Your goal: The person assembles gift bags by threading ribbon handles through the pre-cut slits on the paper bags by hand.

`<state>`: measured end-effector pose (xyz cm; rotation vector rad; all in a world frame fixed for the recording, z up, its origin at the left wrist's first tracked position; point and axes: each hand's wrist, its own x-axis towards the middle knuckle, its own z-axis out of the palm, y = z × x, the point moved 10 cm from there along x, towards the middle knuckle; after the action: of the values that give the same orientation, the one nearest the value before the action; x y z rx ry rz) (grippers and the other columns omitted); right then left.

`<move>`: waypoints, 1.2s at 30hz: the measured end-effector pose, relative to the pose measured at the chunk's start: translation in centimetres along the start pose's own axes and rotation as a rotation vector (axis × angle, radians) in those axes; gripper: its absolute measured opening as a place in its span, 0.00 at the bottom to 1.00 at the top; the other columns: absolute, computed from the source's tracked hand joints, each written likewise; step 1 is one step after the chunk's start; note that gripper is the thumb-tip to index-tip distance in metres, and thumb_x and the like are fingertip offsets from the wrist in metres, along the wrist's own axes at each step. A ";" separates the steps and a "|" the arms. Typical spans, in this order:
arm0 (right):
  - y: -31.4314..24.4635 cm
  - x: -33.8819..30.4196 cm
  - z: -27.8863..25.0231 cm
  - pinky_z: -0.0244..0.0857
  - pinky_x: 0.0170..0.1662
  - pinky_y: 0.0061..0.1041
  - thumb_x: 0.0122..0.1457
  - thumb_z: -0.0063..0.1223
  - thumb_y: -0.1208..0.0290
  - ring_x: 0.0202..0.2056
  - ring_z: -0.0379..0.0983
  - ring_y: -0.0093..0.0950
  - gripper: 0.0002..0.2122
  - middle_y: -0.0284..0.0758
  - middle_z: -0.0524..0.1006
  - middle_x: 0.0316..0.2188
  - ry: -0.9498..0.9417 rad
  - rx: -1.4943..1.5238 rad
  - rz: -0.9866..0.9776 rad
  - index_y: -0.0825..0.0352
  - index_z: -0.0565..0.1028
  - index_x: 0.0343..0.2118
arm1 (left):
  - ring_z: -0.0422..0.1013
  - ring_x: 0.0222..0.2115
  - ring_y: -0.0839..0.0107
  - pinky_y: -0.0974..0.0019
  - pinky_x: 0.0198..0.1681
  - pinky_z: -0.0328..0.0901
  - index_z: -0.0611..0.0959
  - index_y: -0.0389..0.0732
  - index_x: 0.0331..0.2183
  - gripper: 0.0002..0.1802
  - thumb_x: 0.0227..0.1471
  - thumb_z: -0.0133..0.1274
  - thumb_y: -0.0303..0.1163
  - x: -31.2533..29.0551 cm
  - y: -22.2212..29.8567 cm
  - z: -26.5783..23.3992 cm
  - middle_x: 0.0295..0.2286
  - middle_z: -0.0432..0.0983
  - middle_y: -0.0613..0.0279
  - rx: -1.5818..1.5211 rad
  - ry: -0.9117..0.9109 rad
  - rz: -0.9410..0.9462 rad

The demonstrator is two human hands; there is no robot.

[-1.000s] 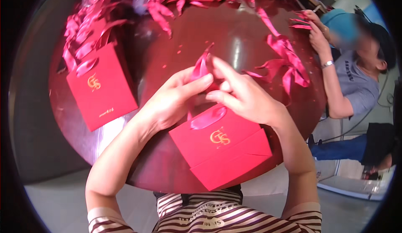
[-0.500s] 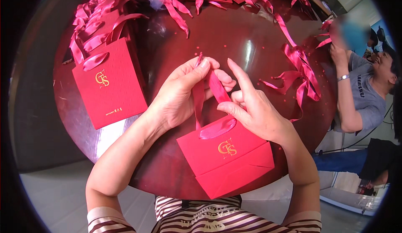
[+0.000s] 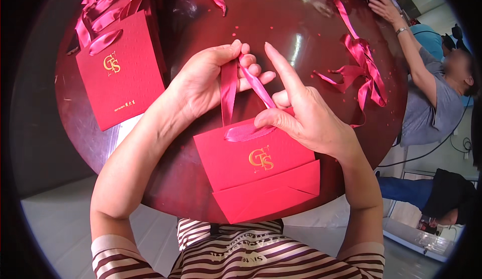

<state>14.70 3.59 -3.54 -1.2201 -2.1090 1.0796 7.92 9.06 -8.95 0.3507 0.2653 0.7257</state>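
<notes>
A red paper gift bag (image 3: 281,166) with a gold monogram lies in front of me, its bottom part folded up flat. Pink satin ribbon (image 3: 229,93) rises from its top edge in a tall loop. At the top of that loop, my left hand (image 3: 208,76) pinches the ribbon between thumb and fingers. My right hand (image 3: 311,118) is by the bag's upper edge, index finger stretched out, the other fingers curled round the right strand of ribbon. Its thumb lies over the bag's edge and hides where this strand meets the bag. A second, short ribbon loop (image 3: 248,132) hangs on the bag's front.
Several finished-looking red bags (image 3: 120,73) with ribbon handles stand in a row at the left of the round dark-red table (image 3: 201,198). Loose pink ribbons (image 3: 364,73) lie at the right, with more along the far edge. A co-worker (image 3: 427,93) reaches in from the right.
The bag and both my hands have shifted slightly left and up in the picture, as has the scene at left. The co-worker's arm now reaches farther toward the table's far side.
</notes>
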 end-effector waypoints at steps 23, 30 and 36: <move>-0.6 -2.5 -11.0 0.61 0.39 0.13 0.53 0.52 0.81 0.33 0.68 0.14 0.28 0.28 0.74 0.30 0.327 0.393 -0.035 0.72 0.58 0.58 | 0.67 0.47 0.68 0.67 0.51 0.61 0.65 0.29 0.51 0.27 0.57 0.48 0.39 -2.2 6.1 2.3 0.45 0.69 0.54 0.800 0.269 0.492; -4.3 -5.9 -14.2 0.61 0.35 0.14 0.56 0.49 0.81 0.31 0.66 0.14 0.22 0.29 0.71 0.31 0.899 0.062 -0.264 0.71 0.61 0.55 | 0.48 0.60 0.58 0.57 0.60 0.46 0.54 0.32 0.58 0.53 0.41 0.62 0.50 -4.9 0.0 11.8 0.57 0.51 0.47 1.594 -0.081 0.710; -7.3 -6.4 -10.0 0.65 0.48 0.26 0.55 0.52 0.77 0.46 0.69 0.27 0.30 0.43 0.60 0.56 0.758 -0.019 -0.438 0.73 0.54 0.59 | 0.42 0.60 0.44 0.50 0.61 0.43 0.44 0.29 0.59 0.64 0.32 0.68 0.43 -5.5 -3.2 13.8 0.58 0.42 0.36 1.873 -0.083 0.869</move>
<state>21.35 -0.19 8.16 -0.9051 -1.6579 0.3187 10.75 0.01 2.96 2.3759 0.6866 1.1213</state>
